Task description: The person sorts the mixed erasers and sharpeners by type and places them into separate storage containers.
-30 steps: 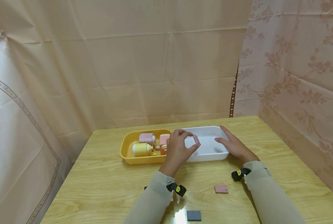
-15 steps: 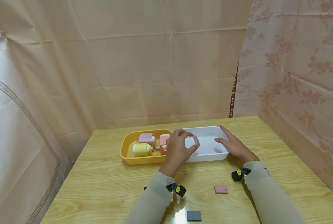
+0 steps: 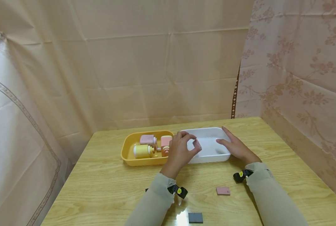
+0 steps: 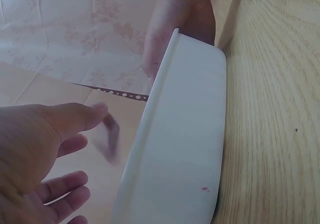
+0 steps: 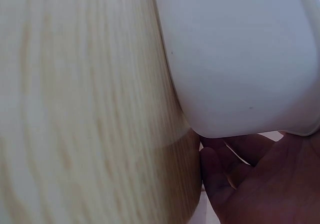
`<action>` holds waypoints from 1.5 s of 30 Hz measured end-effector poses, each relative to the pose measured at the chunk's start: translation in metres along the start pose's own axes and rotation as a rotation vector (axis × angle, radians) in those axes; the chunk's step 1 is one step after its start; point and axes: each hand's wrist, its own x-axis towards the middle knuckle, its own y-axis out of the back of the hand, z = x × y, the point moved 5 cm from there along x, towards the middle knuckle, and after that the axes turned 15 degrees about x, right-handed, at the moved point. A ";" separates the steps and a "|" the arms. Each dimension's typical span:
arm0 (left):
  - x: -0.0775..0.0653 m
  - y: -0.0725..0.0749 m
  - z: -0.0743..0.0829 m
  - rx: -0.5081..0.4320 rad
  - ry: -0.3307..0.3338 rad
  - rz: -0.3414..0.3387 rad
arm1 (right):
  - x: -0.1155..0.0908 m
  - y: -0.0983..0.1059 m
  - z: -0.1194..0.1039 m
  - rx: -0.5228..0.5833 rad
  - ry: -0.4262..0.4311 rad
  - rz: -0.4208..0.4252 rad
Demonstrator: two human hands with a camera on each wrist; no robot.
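Observation:
My left hand (image 3: 180,152) is over the left end of a white tray (image 3: 213,159), thumb and fingers spread apart. A small flat pink rectangular piece (image 3: 197,144) hangs just off its fingertips, blurred in the left wrist view, with its upper end close to the thumb tip. At the tray's right end my right hand (image 3: 238,149) grips the wall, thumb over the rim and fingers along the outside. In the right wrist view those fingers curl behind the end of the tray.
Left of the white tray stands a yellow tray (image 3: 145,162) with a pink bottle-like toy (image 3: 147,139), a yellow one (image 3: 142,151) and a red-and-pink block piece (image 3: 165,141). A flat pink piece (image 3: 223,191) and a dark grey piece (image 3: 195,217) lie on the wooden table (image 3: 100,188).
The pink piece has turned and dropped slightly from the left fingertips, which pinched it before. My right hand and both trays have stayed in place.

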 end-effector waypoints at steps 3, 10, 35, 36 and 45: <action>0.000 0.000 0.000 -0.009 -0.010 -0.004 | 0.000 0.000 0.000 0.014 0.009 -0.002; 0.000 0.000 0.001 0.001 -0.023 -0.007 | -0.001 0.000 0.000 0.019 0.021 0.001; -0.003 0.011 0.011 0.008 -0.051 0.020 | 0.000 0.001 0.000 0.021 0.013 -0.004; -0.004 0.011 0.012 0.010 -0.051 0.020 | 0.000 0.001 0.000 0.022 0.014 -0.004; -0.007 0.014 0.012 0.023 -0.064 0.025 | -0.001 -0.001 -0.001 0.038 -0.001 -0.007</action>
